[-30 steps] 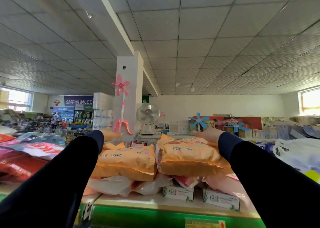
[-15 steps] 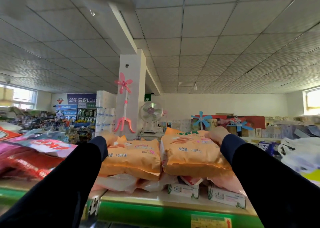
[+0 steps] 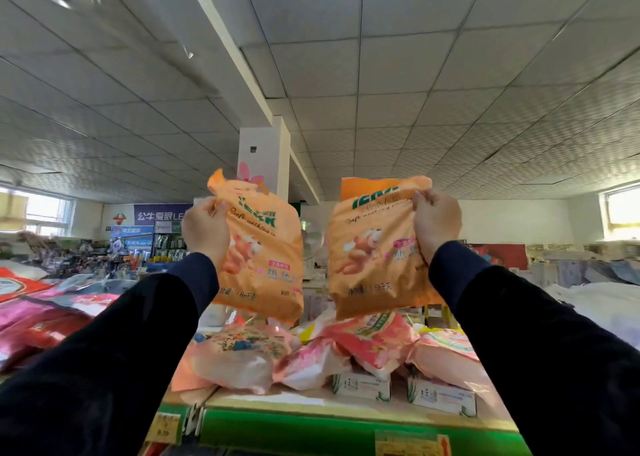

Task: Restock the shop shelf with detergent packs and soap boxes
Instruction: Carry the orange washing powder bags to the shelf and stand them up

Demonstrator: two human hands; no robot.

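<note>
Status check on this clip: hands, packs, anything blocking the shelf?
Left hand grips left orange pack, right hand grips right orange pack. Both hang above pink packs and soap boxes. Nothing blocking.

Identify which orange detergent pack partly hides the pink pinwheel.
The orange pack in the left hand; the right hand holds the other pack clear of it.

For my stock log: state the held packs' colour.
Orange packs, green lettering; head view.

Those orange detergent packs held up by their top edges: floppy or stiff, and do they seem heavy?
Probably floppy: the left orange pack creases where the left hand pinches it. Contents seem loose, since the right orange pack, held by the right hand, bulges low. Glossy film may be slippery.
</note>
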